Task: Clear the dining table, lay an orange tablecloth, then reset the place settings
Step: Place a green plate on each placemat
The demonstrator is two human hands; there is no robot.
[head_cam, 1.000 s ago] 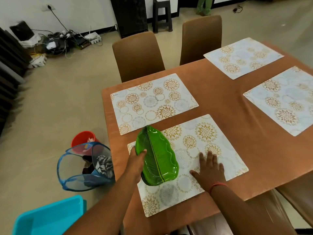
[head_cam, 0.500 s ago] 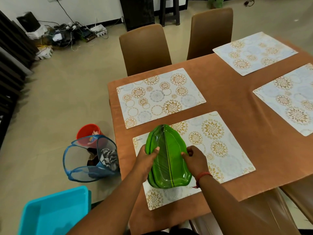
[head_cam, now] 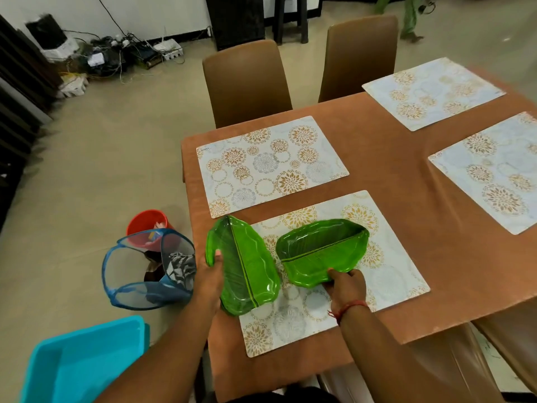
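Observation:
An orange tablecloth (head_cam: 406, 228) covers the dining table, with several floral placemats on it. My left hand (head_cam: 210, 276) grips a stack of green leaf-shaped plates (head_cam: 247, 271) by its left rim, at the near placemat's left edge. My right hand (head_cam: 344, 286) holds a single green leaf plate (head_cam: 319, 251) by its near edge, tilted, above the near placemat (head_cam: 383, 274). The far-left placemat (head_cam: 270, 164) and two placemats on the right (head_cam: 433, 91) (head_cam: 491, 170) lie bare.
Two brown chairs (head_cam: 247, 82) (head_cam: 360, 53) stand at the table's far side, another (head_cam: 511, 347) at the near right. On the floor left of the table are a blue mesh basket (head_cam: 145, 271), a red bucket (head_cam: 146, 225) and a turquoise tub (head_cam: 84, 365). Cables lie by the wall.
My right hand went from flat on the placemat to the plate stack, then lifted one leaf plate off and swung it right. The stack in my left hand shifted slightly left.

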